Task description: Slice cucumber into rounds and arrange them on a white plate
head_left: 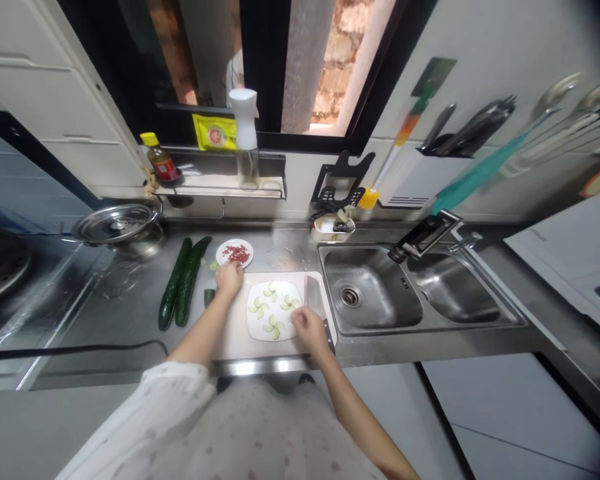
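My left hand [229,277] is at the front rim of a small white dish [222,257] that holds small red pieces [237,253]. Its fingers are curled together, and what they grip is hidden. My right hand [310,327] is closed in a pinch beside the right-hand cucumber pinwheel [290,302] on a white square plate [255,328]; anything in the fingertips is too small to make out. Several pale green cucumber slices form pinwheels on this plate. It rests on a pale cutting board [234,340]. A knife [314,297] lies along the board's right side, its handle partly behind my right wrist.
Two whole cucumbers [184,283] and a short cucumber piece [209,297] lie left of the board. A lidded steel pot [125,230] stands further left. To the right is a double sink [375,287]. A shelf [215,187] holds a sauce bottle [161,160] and spray bottle [247,137].
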